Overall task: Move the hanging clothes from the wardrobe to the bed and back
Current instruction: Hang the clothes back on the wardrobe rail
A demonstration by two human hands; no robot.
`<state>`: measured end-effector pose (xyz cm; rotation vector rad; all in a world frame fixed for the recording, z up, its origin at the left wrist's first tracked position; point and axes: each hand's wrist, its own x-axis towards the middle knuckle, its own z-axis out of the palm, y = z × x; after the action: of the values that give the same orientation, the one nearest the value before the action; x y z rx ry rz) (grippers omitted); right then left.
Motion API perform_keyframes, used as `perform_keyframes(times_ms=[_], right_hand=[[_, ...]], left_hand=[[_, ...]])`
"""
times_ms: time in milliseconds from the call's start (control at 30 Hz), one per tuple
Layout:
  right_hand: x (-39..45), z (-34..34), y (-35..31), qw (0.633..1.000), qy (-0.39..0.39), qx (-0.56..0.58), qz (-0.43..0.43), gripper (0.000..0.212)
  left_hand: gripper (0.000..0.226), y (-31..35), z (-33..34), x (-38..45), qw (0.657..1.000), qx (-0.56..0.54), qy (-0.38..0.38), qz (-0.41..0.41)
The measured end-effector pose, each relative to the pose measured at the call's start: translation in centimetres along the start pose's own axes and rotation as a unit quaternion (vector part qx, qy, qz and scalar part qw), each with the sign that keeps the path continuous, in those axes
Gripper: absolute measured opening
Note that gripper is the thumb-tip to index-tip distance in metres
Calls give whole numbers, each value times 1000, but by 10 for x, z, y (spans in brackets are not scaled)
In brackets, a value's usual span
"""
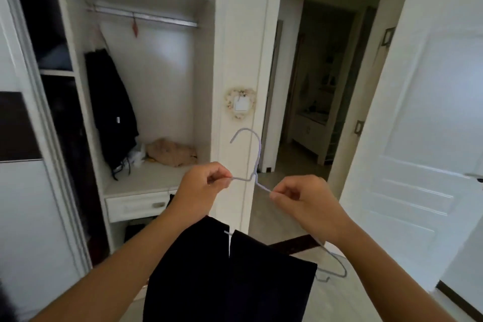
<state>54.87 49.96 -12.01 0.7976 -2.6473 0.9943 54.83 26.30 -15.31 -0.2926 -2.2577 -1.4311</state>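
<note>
I hold a pale wire hanger (254, 162) in front of the wardrobe, hook upward. My left hand (202, 185) pinches its left shoulder and my right hand (305, 200) pinches its right shoulder. A dark garment (230, 277) hangs below my hands on the hanger's lower bar. The open wardrobe (146, 91) has a metal rail (146, 16) near the top. One dark jacket (112, 110) hangs at the rail's left end. The bed is out of view.
A small red item (134, 27) dangles from the rail. A tan cloth heap (171, 151) lies on the wardrobe shelf above a drawer (137, 206). A white post with a light switch (240, 104) stands ahead. An open doorway (316, 102) and white door (428, 138) are right.
</note>
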Motion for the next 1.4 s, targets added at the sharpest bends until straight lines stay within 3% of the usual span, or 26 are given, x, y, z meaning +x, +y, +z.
perform_keyframes(times_ms=[333,600,867,1067,1400], right_hand=[[146,75,-18,988,-88,101,-79,14],[237,140,-41,989,-23,104,-105,21],[328,190,-77,991,19,105,-77,25],[399,225,-110,993,52,77,-67,26],[516,280,-152,988,107,104,-33,32]], left_hand=[[15,-68,-76,66,987,139,50,-65],[13,-115,-129,118,974,173,127,-75],[11,-167,-207,176,983,140,105,-56],[12,-201,-278,222,974,204,49,-86],[18,-246,-374,272,956,258,95,-100]])
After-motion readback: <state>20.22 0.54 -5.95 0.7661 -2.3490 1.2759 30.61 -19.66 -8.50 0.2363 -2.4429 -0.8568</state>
